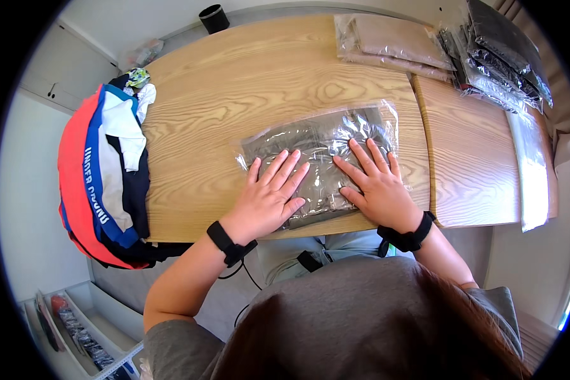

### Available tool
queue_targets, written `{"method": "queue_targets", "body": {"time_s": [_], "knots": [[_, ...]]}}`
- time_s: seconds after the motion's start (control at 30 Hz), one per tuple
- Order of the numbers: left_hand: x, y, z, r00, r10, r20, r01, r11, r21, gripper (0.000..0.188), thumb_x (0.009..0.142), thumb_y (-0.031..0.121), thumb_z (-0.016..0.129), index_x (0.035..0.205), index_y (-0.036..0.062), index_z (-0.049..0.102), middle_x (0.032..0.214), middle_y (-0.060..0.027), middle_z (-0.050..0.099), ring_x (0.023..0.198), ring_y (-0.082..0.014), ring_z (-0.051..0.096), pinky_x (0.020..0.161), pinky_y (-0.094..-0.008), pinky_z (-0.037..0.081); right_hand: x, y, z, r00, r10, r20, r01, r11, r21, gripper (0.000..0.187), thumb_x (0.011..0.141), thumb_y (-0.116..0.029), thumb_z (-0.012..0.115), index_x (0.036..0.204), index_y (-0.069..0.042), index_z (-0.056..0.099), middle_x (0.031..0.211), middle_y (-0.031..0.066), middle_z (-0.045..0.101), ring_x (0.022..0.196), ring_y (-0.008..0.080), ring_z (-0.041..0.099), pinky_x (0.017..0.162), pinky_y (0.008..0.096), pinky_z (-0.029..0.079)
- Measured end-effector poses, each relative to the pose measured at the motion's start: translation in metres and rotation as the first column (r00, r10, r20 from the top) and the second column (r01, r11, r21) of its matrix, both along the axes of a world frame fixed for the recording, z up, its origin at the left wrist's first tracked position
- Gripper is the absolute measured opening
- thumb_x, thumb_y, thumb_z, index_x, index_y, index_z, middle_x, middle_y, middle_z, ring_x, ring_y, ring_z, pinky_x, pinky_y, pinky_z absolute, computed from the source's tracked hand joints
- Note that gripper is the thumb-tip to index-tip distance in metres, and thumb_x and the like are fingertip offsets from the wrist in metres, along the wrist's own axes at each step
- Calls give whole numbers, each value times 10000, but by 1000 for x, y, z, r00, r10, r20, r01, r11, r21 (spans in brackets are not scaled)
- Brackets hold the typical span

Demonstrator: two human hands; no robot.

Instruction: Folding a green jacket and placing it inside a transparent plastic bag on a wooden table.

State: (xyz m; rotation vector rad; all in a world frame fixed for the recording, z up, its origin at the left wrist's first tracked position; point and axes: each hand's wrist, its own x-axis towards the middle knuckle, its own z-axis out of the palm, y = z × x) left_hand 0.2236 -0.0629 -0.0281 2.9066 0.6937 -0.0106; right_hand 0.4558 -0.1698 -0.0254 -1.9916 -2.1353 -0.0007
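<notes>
A folded grey-brown garment in a clear plastic bag (316, 166) lies flat at the table's near edge. My left hand (269, 190) rests on the left part of the bag, palm down with fingers spread. On its right part my right hand (377, 187) is pressed flat the same way, fingers apart. Neither hand grips anything. The plastic is wrinkled and shiny around and between my fingers, and its edges stick out past the garment at the top and right.
Loose clothes (95, 171) in coral, blue, white and black hang over the table's left end. Bagged beige garments (396, 44) and a pile of bagged dark garments (503, 54) sit far right. Clear bags (529, 171) lie below. A divided bin (101, 304) stands lower left.
</notes>
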Motion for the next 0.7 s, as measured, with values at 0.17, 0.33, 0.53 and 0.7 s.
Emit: {"method": "queue_targets", "body": {"time_s": [0.17,0.33,0.53,0.7], "knots": [[0,-1,6,1000,31,-2,-31,999,-33,593,934,406,449,1444,140,306,1531,-86,205,1408,-275,188,1102,-566,126,0,3,6,1000,18,-19,-18,999,-42,499,893,-459,513,1359,-293,453,1458,73,355,1340,347,308,1008,590,282],[1,-1,1,998,13,54,-15,999,39,574,924,427,465,1421,159,361,1509,-71,271,1383,-246,257,1081,-558,195,2,1,3,1000,6,-20,-6,1000,-25,488,892,-456,514,1350,-298,462,1462,78,350,1343,342,305,1021,604,263],[-4,12,4,998,6,60,6,980,-197,580,957,417,388,1458,149,277,1543,-108,173,1428,-274,141,1109,-569,67,21,4,1,973,89,-211,-112,989,-98,599,838,-468,596,1373,-255,432,1463,79,354,1368,351,265,1070,576,217],[-36,-6,20,846,184,500,-137,982,-128,317,896,165,566,1185,36,577,1168,-174,606,1070,-313,584,922,-378,461,49,-24,30,988,16,-157,16,979,204,400,733,-132,697,1124,-104,617,1191,93,581,1154,298,493,989,434,361]]}}
